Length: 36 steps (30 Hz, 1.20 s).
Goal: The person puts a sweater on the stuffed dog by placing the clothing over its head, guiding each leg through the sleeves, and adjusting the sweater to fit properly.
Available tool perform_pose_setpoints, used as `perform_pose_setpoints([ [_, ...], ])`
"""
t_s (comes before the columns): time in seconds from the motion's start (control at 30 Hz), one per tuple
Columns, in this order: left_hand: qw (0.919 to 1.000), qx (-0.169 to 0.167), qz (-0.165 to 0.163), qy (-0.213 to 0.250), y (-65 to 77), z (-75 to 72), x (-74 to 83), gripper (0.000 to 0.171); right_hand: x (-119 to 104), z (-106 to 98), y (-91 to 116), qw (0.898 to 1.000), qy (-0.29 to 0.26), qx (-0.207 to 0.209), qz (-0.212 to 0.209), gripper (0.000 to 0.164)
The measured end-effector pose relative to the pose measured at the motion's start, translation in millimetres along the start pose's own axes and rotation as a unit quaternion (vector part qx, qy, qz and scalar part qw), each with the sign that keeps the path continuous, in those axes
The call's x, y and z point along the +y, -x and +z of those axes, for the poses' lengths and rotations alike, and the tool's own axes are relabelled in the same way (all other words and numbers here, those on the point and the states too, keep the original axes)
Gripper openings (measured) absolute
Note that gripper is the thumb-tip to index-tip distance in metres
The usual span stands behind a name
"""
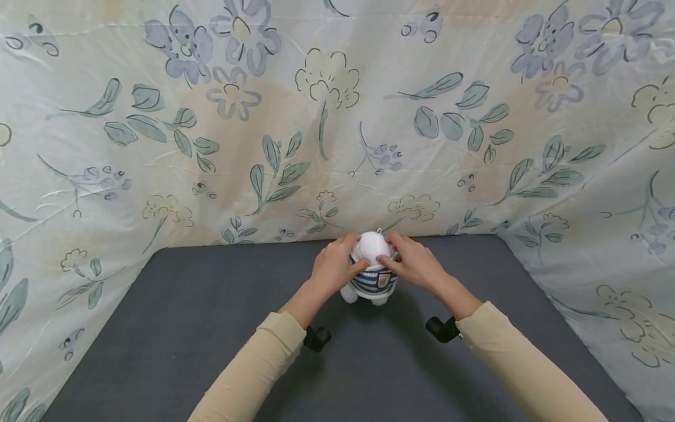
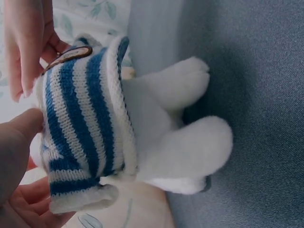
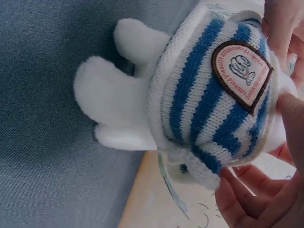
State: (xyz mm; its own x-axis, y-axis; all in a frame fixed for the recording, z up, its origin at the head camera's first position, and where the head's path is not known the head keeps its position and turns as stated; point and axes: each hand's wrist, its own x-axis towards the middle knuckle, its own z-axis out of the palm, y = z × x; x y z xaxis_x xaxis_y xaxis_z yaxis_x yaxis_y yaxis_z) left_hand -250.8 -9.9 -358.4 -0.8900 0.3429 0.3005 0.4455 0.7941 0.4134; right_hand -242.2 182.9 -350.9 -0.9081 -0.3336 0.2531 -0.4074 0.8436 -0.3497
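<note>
A white plush toy (image 1: 375,247) in a blue-and-white striped knit sweater (image 2: 83,114) is near the back edge of the table, its head toward the top of the head view. My left hand (image 1: 336,264) grips it on the left around the head and shoulder, thumb at the neckline. On the other side my right hand (image 1: 416,262) holds it likewise, fingers by the sleeve in the right wrist view. An arched patch (image 3: 243,75) decorates the sweater. Stubby white legs (image 2: 194,147) stick out below the hem, close to the table surface. The toy's face is hidden.
The dark grey tabletop (image 1: 211,328) reaches back to a hanging floral cloth (image 1: 337,146), which also covers both sides. Small black wrist devices (image 1: 443,329) hang under the beige sleeves (image 1: 517,357). A small white loop (image 1: 379,231) tops the toy's head.
</note>
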Motion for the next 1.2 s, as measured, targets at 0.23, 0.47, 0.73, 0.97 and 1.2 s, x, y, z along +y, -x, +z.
perform_pose_setpoints([
  [0.23, 0.9997, -0.015, -0.002, 0.02, 1.8, 3.5, -7.5, 0.051, 3.0, 10.7, 2.8, 0.999, -0.038, 0.024, 0.012, 0.042],
  [0.47, 0.9992, 0.002, 0.0, 0.041, 2.9, 7.3, -11.0, 0.053, 2.1, 26.9, 10.6, 0.99, -0.123, 0.062, 0.031, 0.055],
  [0.73, 0.9965, -0.007, -0.015, 0.082, 4.6, 6.7, -13.5, 0.056, 4.5, 39.5, 18.8, 0.977, -0.186, 0.032, 0.097, 0.065],
  [0.97, 0.9955, -0.004, -0.019, 0.093, 5.7, 8.5, -14.5, 0.056, 10.2, 46.2, 23.4, 0.975, -0.201, 0.014, 0.096, 0.067],
  [1.2, 0.9929, 0.024, -0.023, 0.115, 5.0, 15.2, -17.3, 0.054, 6.2, 52.4, 22.1, 0.957, -0.256, 0.017, 0.133, 0.07],
])
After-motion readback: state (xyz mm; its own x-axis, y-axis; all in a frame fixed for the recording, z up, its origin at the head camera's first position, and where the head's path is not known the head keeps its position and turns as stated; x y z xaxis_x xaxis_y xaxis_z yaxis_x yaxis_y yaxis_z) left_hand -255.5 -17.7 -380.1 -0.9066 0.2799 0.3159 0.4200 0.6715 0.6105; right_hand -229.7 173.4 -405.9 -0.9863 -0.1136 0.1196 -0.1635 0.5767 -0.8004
